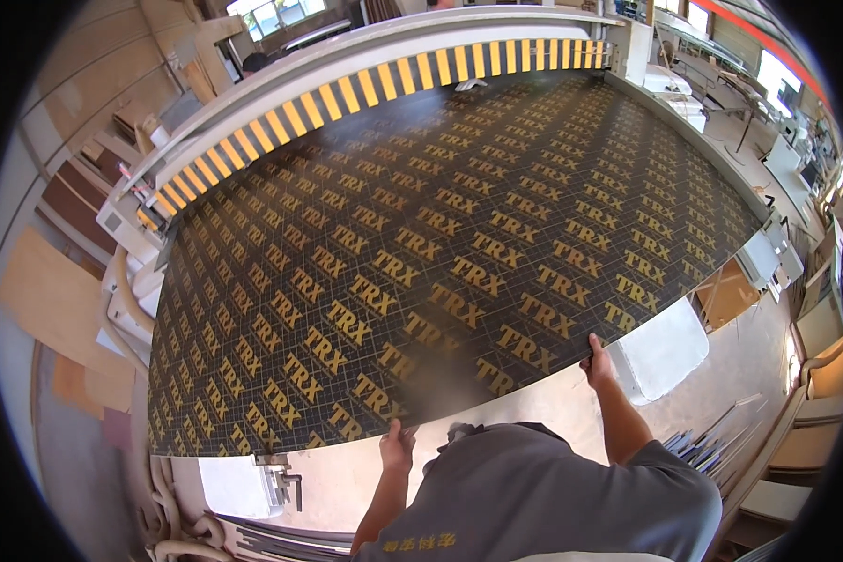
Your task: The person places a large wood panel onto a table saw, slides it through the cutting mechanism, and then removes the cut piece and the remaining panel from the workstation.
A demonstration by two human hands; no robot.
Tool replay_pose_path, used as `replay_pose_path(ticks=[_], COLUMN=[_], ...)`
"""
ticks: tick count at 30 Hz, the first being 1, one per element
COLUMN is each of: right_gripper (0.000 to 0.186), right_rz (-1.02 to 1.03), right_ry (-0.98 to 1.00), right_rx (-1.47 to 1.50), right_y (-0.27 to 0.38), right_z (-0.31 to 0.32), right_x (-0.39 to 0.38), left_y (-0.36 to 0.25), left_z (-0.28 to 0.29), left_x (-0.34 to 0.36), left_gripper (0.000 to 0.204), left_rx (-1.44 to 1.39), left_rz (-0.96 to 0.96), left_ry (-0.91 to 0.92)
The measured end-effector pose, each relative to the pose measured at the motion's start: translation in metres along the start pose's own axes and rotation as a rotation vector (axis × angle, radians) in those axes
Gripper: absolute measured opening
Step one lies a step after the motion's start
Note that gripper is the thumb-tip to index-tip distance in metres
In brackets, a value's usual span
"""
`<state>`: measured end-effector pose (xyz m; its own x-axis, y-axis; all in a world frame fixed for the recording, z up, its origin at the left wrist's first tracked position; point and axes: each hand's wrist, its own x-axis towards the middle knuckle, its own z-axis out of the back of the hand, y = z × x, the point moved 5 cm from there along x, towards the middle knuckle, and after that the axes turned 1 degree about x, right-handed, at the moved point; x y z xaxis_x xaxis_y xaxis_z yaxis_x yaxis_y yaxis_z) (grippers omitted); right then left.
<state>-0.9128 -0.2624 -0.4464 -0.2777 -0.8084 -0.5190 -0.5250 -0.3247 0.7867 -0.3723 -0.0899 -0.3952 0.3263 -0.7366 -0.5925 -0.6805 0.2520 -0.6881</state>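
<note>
A large dark panel [440, 187], printed all over with repeated yellow lettering and fine grid lines, lies flat across a machine bed beneath a long beam [380, 86] with yellow and dark stripes. My left hand [398, 445] grips the near edge of the panel below its middle, thumb and fingers partly visible. Further right along that same edge, my right hand [598, 361] also holds the panel, with its thumb near the top surface. My forearms reach up from the lower edge, beside my grey shirt.
White side supports [660, 351] stick out at the near side, another [239, 487] at lower left. Hoses [131, 309] run along the left, with wooden boards [47, 290] beyond. Long strips [702, 450] lie at lower right. Stacked material and benches line the right.
</note>
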Motion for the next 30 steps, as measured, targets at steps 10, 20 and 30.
replay_pose_path(ticks=[10, 20, 30], right_gripper=[0.036, 0.029, 0.039], right_rz=[0.029, -0.008, 0.008], right_ry=[0.141, 0.194, 0.2], right_rx=[-0.054, -0.049, -0.106], right_y=[0.011, 0.011, 0.013], right_z=[-0.009, -0.011, -0.008], right_x=[-0.009, -0.007, -0.008], left_y=[0.014, 0.016, 0.018], left_z=[0.002, 0.0, 0.007], left_x=[0.033, 0.04, 0.042], left_gripper=[0.048, 0.036, 0.037], left_rx=[0.098, -0.053, -0.029], left_rz=[-0.111, -0.219, -0.203], left_ry=[-0.186, -0.133, -0.071])
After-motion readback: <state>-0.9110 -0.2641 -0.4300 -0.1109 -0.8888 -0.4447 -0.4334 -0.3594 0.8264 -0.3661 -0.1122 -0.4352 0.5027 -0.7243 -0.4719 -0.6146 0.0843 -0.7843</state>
